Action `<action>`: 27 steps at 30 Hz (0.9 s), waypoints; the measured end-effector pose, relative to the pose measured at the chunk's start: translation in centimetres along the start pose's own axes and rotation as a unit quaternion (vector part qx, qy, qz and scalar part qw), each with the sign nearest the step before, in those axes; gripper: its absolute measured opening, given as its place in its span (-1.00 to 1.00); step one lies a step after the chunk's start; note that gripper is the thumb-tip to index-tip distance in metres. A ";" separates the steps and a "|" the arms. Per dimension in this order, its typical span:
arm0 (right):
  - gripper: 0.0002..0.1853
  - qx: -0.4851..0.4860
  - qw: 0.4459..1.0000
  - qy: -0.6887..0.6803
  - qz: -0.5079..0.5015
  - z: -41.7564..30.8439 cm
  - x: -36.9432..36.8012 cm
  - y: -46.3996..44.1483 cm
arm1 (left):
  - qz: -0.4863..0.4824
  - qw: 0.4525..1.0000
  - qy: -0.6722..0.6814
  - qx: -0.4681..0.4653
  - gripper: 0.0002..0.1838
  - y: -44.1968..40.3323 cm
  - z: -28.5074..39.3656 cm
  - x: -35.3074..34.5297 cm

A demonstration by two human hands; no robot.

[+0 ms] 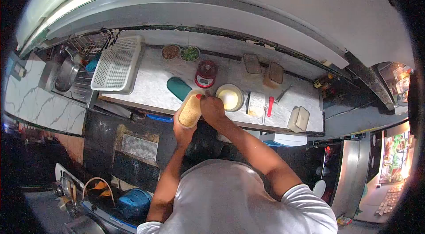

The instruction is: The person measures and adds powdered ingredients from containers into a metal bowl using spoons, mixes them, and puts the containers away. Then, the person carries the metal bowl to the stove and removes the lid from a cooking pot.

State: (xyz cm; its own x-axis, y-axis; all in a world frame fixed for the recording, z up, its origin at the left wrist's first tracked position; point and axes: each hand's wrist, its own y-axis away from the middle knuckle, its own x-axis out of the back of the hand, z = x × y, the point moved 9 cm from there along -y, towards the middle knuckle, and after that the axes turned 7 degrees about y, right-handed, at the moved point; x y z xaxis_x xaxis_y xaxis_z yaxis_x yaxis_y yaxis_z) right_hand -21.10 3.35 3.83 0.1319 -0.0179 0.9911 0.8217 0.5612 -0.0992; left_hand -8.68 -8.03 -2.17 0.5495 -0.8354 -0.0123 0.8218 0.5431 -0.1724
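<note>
Near the middle of the frame, the left hand [183, 133] grips an oblong container [189, 126] filled with pale yellow crumbs [190, 111]. Its fingers wrap around the container's lower end and left side, so the container lies against the palm, tilted, its top leaning to the upper right, just in front of the counter's edge. The right hand [213, 109] is at the container's upper right, its fingers curled closed on a red utensil [198, 96] that shows over the crumbs; the hand hides most of it, so its exact kind is hard to tell.

On the counter [152, 79], a dark green oval object [178, 88] lies just left of the container's upper end. Above the hands stands a red kitchen scale [206, 74], and just right of the right hand a round bowl [239, 105] with pale contents. Further right lies a red-handled tool [270, 106]; a white perforated basket [116, 69] stands at upper left.
</note>
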 end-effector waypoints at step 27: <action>-0.78 -0.143 0.887 -0.342 0.274 14.7 3.6 11.6 | 0.000 1.000 0.016 -0.010 -0.04 -0.3 -2.6 0.4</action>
State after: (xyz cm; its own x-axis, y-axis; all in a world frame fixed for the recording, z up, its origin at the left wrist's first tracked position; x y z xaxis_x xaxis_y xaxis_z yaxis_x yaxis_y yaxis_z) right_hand -19.25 22.01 7.53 0.2680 0.7542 0.5994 0.8587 0.0951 -0.5036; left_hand -9.08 -8.76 -4.66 0.5434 -0.8383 -0.0440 0.8190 0.5409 -0.1913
